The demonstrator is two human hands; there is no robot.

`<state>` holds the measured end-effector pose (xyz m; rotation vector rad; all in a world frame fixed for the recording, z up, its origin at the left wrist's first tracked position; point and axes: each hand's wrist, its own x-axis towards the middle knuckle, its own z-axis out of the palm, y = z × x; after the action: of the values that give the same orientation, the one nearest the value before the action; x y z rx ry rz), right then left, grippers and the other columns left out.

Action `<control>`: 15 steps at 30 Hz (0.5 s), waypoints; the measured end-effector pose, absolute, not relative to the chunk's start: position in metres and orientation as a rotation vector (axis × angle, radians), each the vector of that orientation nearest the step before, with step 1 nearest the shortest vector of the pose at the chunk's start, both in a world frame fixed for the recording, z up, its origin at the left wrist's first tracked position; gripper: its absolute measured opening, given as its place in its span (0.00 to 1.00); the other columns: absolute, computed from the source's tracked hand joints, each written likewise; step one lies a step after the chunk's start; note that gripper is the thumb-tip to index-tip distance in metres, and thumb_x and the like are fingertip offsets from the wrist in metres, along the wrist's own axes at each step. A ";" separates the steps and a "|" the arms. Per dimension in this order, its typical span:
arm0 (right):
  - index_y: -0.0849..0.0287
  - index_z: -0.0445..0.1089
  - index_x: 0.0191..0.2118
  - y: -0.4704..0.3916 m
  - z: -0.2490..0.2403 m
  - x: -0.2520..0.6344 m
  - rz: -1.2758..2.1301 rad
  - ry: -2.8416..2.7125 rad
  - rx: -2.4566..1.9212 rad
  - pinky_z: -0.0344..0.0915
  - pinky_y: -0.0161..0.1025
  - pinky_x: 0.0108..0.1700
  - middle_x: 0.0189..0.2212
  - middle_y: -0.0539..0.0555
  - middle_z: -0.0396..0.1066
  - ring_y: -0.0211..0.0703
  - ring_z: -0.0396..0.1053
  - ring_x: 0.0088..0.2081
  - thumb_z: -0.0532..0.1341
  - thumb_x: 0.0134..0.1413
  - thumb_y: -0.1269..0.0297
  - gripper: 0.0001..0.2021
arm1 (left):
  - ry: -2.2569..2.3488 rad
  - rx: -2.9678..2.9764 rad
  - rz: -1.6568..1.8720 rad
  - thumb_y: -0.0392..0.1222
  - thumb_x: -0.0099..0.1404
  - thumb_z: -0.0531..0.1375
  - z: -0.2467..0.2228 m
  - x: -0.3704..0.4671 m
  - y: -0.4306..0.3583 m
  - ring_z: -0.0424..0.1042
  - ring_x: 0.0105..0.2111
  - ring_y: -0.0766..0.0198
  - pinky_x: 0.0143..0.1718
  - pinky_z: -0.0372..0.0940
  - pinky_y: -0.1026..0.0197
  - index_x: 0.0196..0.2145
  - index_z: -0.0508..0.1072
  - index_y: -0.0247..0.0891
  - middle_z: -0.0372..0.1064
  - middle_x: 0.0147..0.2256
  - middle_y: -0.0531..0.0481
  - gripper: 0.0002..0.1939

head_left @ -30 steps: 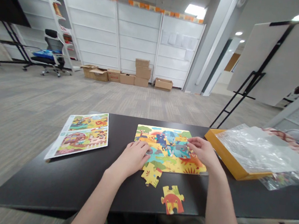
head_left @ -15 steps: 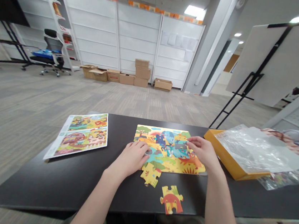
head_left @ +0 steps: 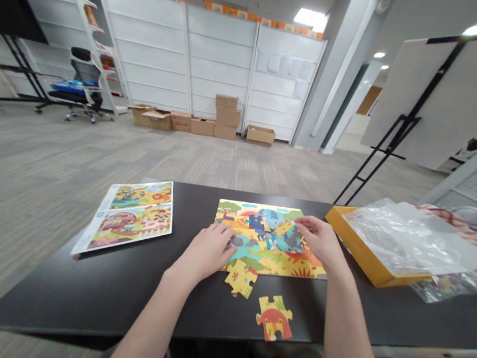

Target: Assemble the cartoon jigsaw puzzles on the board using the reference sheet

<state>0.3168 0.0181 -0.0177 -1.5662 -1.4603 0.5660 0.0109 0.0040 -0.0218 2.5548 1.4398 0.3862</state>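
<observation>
A colourful animal jigsaw puzzle (head_left: 271,266) lies on the black table, with a few pieces on top of its picture. At its upper right side, my right hand (head_left: 317,240) pinches a puzzle piece (head_left: 288,228) between thumb and fingertips, tilted over the board. My left hand (head_left: 208,249) rests at the board's left edge, its thumb apart from the fingers and nothing held. Just below the board is a yellow puzzle piece (head_left: 239,279), touching or overlapping the lower edge. A loose piece with a red-orange lion face (head_left: 275,321) lies nearer the table's front.
To the left lies a printed picture sheet (head_left: 131,215). A yellow box (head_left: 363,253) with clear plastic wrapping (head_left: 412,239) stands on the right, folded cloth (head_left: 474,223) behind it. Beyond the black table (head_left: 91,294) are cardboard boxes (head_left: 227,117), white shelving and a board stand.
My right hand has shifted slightly left, and the piece in its fingers has turned, showing a different tilt. My left hand has moved slightly left along the board's edge.
</observation>
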 end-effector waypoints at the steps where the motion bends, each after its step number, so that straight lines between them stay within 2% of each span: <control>1: 0.59 0.78 0.36 0.018 -0.017 0.317 0.553 -1.461 -1.577 0.68 0.39 0.30 0.29 0.56 0.78 0.46 0.74 0.29 0.62 0.48 0.57 0.14 | 1.444 2.557 0.383 0.44 0.71 0.56 -0.022 0.011 0.004 0.70 0.52 0.51 0.52 0.66 0.51 0.46 0.72 0.40 0.72 0.50 0.44 0.09; 5: 0.60 0.79 0.37 0.016 -0.016 0.322 0.529 -1.426 -1.603 0.67 0.38 0.29 0.29 0.56 0.77 0.44 0.72 0.29 0.62 0.49 0.54 0.16 | 1.471 2.552 0.373 0.44 0.71 0.56 -0.019 0.010 0.003 0.70 0.52 0.52 0.51 0.66 0.52 0.46 0.72 0.41 0.72 0.50 0.45 0.09; 10: 0.60 0.78 0.39 0.012 -0.011 0.330 0.516 -1.318 -1.603 0.68 0.37 0.29 0.32 0.57 0.78 0.42 0.71 0.28 0.63 0.50 0.53 0.17 | 1.732 2.439 0.341 0.38 0.72 0.52 -0.011 -0.010 0.007 0.72 0.51 0.51 0.48 0.68 0.53 0.51 0.71 0.40 0.72 0.52 0.42 0.13; 15: 0.60 0.77 0.41 0.006 -0.007 0.340 0.498 -1.235 -1.577 0.68 0.35 0.27 0.35 0.59 0.78 0.41 0.71 0.28 0.62 0.52 0.55 0.16 | 1.852 2.342 0.297 0.40 0.71 0.52 -0.010 -0.033 0.010 0.76 0.44 0.50 0.42 0.67 0.53 0.46 0.74 0.40 0.77 0.44 0.43 0.12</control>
<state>0.3400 0.0058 -0.0073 -1.5770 -1.2346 0.4977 -0.0334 0.0097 -0.0103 2.3417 1.8524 0.2965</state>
